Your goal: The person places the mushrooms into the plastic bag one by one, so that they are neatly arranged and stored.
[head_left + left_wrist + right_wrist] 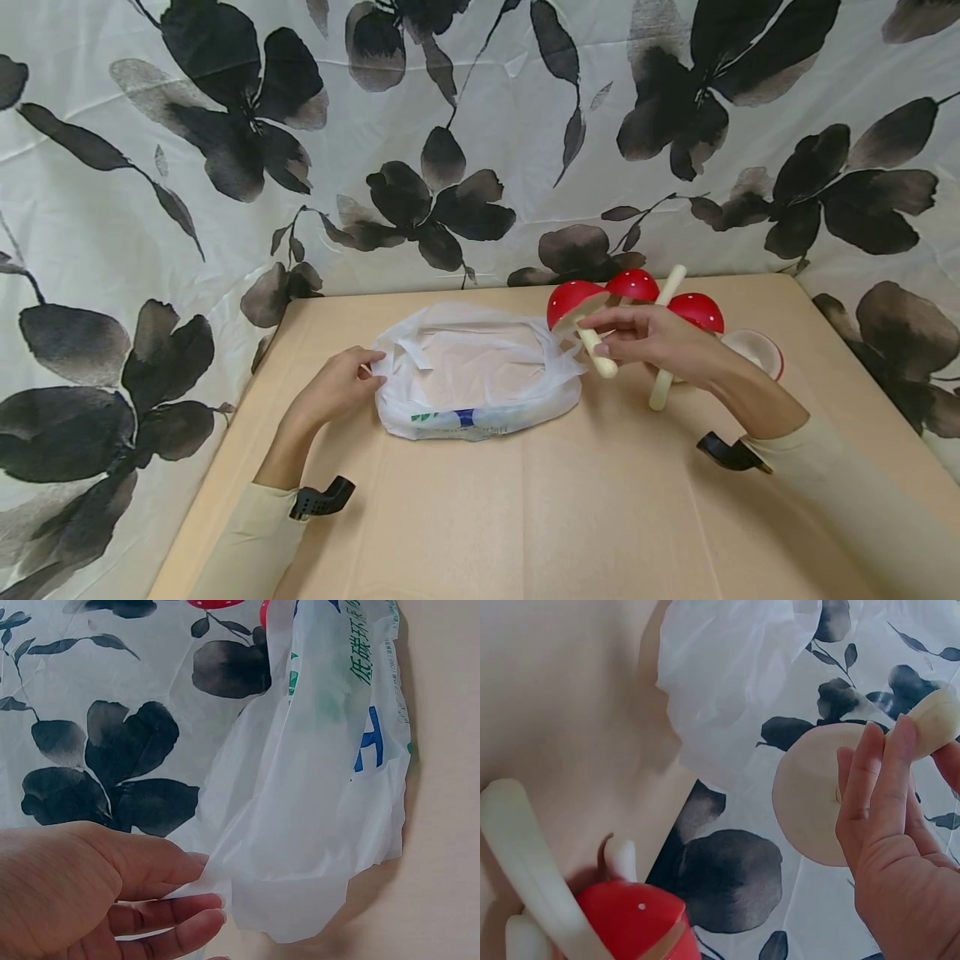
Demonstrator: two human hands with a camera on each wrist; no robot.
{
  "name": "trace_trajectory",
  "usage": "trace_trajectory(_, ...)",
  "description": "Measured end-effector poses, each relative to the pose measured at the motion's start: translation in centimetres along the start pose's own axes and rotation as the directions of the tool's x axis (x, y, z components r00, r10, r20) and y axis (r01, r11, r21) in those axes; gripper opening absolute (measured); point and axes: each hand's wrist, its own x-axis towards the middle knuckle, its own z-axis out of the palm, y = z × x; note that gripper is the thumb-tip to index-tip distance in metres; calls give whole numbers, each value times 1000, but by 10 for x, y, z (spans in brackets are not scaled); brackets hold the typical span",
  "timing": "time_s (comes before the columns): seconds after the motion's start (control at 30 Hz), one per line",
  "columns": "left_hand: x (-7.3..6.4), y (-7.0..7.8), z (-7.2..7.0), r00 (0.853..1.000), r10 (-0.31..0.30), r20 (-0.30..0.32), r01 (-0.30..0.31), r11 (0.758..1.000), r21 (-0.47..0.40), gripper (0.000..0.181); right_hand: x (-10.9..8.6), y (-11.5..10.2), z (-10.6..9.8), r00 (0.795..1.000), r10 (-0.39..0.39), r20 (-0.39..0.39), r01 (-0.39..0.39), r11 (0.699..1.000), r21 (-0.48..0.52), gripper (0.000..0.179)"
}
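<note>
A white plastic bag [480, 367] with blue and green print lies on the table, its mouth spread and facing up. My left hand [333, 387] pinches the bag's left edge between thumb and fingers; the left wrist view shows the thin film drawn to a point there. To the right of the bag, my right hand [663, 342] grips a toy mushroom by its cream stem [604, 363]. Its red cap [572, 302] tilts beside the bag's right edge, and the flat pale underside [806, 795] shows in the right wrist view.
More toy mushrooms lie behind and under my right hand: a red cap [633, 285], another red cap [697, 312] and one with its pale underside [753, 350] up. A loose-looking stem [671, 285] leans among them. Floral cloth [480, 108] hangs behind the table [480, 517].
</note>
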Motion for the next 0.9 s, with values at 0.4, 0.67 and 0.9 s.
trace_trajectory(0.4, 0, 0, -1, 1000, 6, 3, -7, 1000, 6, 42, 16, -4, 5, 1000, -5, 16, 6, 997, -73, 48)
trace_trajectory(0.67, -2, 1, 0, 1000, 6, 5, -6, 1000, -3, 44, 23, -8, 12, 1000, 24, 20, -22, 997, -74, 48)
trace_trajectory(0.9, -2, 1, -1, 1000, -4, 15, 4, 1000, -6, 44, 32, -12, 18, 997, 73, 6, -73, 993, -95, 48)
